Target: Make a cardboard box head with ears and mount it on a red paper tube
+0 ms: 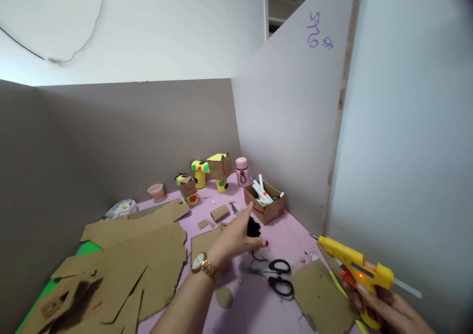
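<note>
Head view: left hand [232,238] spread, thumb and forefinger wide apart; black tuft [253,227] shows in gap, contact unclear. Right hand [386,304] wrapped round yellow glue gun [351,255], light glowing, nozzle pointing left, held above cardboard piece [321,294]. Scissors [281,267] on pink tabletop [258,312] between hands. Marker box [274,212] beyond tuft.

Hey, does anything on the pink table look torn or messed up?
Yes. The big cardboard sheet on the left looks damaged: its right edge is ragged, and long slits run through it. Little cardboard scraps also lie loose on the pink table.
</note>
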A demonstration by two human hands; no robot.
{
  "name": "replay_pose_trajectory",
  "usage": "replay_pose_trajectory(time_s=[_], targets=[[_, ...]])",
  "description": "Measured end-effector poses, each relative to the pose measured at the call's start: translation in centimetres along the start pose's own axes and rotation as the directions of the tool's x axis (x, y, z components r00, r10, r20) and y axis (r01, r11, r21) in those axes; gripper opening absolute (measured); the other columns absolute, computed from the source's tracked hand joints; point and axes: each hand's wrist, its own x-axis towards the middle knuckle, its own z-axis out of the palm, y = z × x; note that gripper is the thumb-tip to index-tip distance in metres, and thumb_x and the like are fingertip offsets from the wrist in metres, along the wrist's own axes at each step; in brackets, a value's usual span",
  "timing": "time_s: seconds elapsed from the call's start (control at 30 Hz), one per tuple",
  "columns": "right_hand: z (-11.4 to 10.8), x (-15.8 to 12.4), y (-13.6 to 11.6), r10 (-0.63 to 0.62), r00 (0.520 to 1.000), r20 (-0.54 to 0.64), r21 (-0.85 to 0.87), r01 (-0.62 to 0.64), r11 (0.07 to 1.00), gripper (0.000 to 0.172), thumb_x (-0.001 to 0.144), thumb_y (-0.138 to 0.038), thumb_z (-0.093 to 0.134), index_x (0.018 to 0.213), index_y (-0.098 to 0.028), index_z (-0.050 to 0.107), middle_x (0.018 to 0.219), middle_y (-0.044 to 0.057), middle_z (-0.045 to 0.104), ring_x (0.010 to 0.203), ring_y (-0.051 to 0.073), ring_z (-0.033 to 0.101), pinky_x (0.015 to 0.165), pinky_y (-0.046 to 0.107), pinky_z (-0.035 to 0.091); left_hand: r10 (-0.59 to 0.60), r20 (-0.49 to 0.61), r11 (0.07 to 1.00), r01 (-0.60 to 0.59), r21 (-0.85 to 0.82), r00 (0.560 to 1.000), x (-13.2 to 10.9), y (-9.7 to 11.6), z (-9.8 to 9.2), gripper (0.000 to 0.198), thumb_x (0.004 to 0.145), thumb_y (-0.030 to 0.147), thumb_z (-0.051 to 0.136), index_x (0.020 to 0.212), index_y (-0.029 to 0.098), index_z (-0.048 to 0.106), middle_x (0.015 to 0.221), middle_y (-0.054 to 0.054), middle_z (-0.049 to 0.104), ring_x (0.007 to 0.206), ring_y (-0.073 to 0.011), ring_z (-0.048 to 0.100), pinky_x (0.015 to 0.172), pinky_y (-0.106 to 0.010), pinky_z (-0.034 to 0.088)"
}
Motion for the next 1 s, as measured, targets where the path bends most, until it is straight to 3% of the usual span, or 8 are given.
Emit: replay_pose_trajectory(time_s=[0.2, 0.3, 0.43, 0.5, 0.67, 0.77, 0.87, 1.0], targets=[[2.1, 3.5, -0.5, -0.384, 0.923, 0.033, -0.554, 0.337, 0.762, 0.058, 0.063, -0.036, 0.065, 0.119, -0.021, 0.059, 0.122, 0.014, 0.057, 0.119, 0.038, 0.045, 0.101, 0.052, 0.031, 0.015, 0.040, 1.000, -0.016, 0.027, 0.999, -1.6, 2.7, -1.2, 0.078, 0.062, 0.015, 0.069, 0.135, 0.024, 0.042, 0.139, -0.011, 0.046, 0.125, -0.0293, 0.043, 0.103, -0.042, 0.033], [5.6, 2.5, -2.6, -0.352, 0.932, 0.089, -0.459, 0.352, 0.816, 0.071, 0.067, -0.035, 0.066, 0.133, -0.023, 0.043, 0.140, 0.013, 0.042, 0.129, 0.032, 0.035, 0.106, 0.047, 0.027, 0.040, 0.079, 0.997, -0.035, -0.066, 0.996, -2.7, 4.0, -0.9, 0.076, 0.064, 0.023, 0.073, 0.133, 0.027, 0.043, 0.143, -0.009, 0.041, 0.130, -0.0275, 0.038, 0.106, -0.042, 0.030], [11.7, 0.9, -4.6, -0.277, 0.886, 0.373, 0.020, 0.291, 0.957, 0.078, 0.054, -0.032, 0.079, 0.125, -0.025, 0.048, 0.120, 0.009, 0.058, 0.112, 0.027, 0.052, 0.089, 0.037, 0.044, 0.129, 0.145, 0.981, -0.105, -0.161, 0.981, -3.6, 4.9, -0.5, 0.077, 0.068, 0.040, 0.072, 0.136, 0.030, 0.037, 0.148, -0.008, 0.034, 0.135, -0.0254, 0.030, 0.108, -0.043, 0.027], [13.2, 0.9, -4.5, -0.235, 0.894, 0.382, 0.158, 0.187, 0.969, 0.032, 0.068, -0.040, 0.070, 0.092, -0.022, 0.061, 0.081, 0.002, 0.064, 0.077, 0.019, 0.061, 0.067, 0.028, 0.048, 0.111, 0.136, 0.993, -0.105, -0.052, 0.984, -3.7, 4.3, -0.9, 0.084, 0.067, 0.047, 0.071, 0.139, 0.032, 0.031, 0.151, -0.010, 0.025, 0.138, -0.0294, 0.020, 0.108, -0.050, 0.024], [11.1, 1.7, -3.6, -0.120, 0.962, 0.247, 0.209, 0.068, 0.976, 0.028, 0.075, -0.044, 0.067, 0.071, -0.019, 0.056, 0.060, -0.006, 0.050, 0.056, 0.010, 0.050, 0.053, 0.020, 0.040, -0.028, -0.072, 0.949, 0.049, 0.311, 0.997, -4.4, 1.2, -4.2, 0.068, 0.067, 0.043, 0.071, 0.129, 0.027, 0.050, 0.144, -0.015, 0.039, 0.134, -0.0399, 0.026, 0.104, -0.068, 0.004], [10.1, 1.9, -3.8, -0.080, 0.977, 0.199, 0.188, 0.042, 0.981, 0.029, 0.076, -0.047, 0.065, 0.071, -0.020, 0.055, 0.061, -0.006, 0.052, 0.056, 0.011, 0.051, 0.053, 0.021, 0.042, -0.152, -0.031, 0.985, 0.149, -0.089, 0.988, -5.9, 0.9, -4.8, 0.050, 0.085, 0.051, 0.044, 0.127, 0.024, 0.053, 0.140, -0.012, 0.045, 0.133, -0.0314, 0.032, 0.108, -0.058, 0.010], [10.8, 1.8, -4.5, -0.151, 0.942, 0.300, -0.012, 0.161, 0.987, 0.027, 0.078, -0.047, 0.061, 0.076, -0.020, 0.062, 0.074, 0.000, 0.064, 0.075, 0.019, 0.061, 0.070, 0.029, 0.049, -0.023, 0.265, 0.570, 0.230, -0.789, 0.964, -7.8, 1.8, -3.0, 0.068, 0.089, 0.059, 0.007, 0.128, 0.024, 0.051, 0.134, -0.008, 0.053, 0.129, -0.0224, 0.041, 0.106, -0.047, 0.025], [11.6, 0.7, -4.9, -0.354, 0.919, 0.172, -0.298, 0.391, 0.871, 0.045, 0.080, -0.048, 0.053, 0.113, -0.020, 0.061, 0.121, 0.013, 0.060, 0.122, 0.032, 0.045, 0.105, 0.050, 0.029, 0.104, 0.313, 0.054, 0.309, -0.950, 0.944, -9.3, 2.5, 0.2, 0.079, 0.086, 0.064, 0.003, 0.125, 0.018, 0.054, 0.137, -0.010, 0.050, 0.131, -0.0230, 0.038, 0.099, -0.039, 0.035]])
